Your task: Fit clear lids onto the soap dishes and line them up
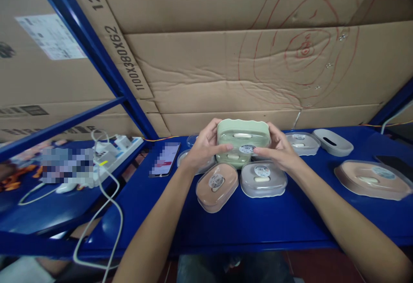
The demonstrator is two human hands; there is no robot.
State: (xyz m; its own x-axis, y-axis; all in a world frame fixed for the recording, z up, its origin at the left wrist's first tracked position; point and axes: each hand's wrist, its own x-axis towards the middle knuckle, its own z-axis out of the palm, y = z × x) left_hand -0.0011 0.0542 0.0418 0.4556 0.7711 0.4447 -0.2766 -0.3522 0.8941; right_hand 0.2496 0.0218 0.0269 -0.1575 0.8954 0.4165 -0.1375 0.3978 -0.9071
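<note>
Head view, green box (pixel 243 139): held raised just above the blue shelf (pixel 258 227), tilted toward the camera, round label facing the viewer; it sits between both hands, over the other boxes.
Left hand (pixel 203 147): closed on the box's left end, thumb across the front near the label, fingers wrapped behind.
Right hand (pixel 279 147): closed on the right end, thumb on the front edge, fingers behind.
Grip advice: judged best kept even at both ends, thumbs off the label, so the lid does not twist.
Pink box (pixel 217 186): on the shelf just below the left wrist.
Grey box (pixel 263 179): beside it, below the right hand.
Phone (pixel 165 158): lying left, apart from the hands.
Cable (pixel 106 214): trailing off the shelf's left edge.
</note>
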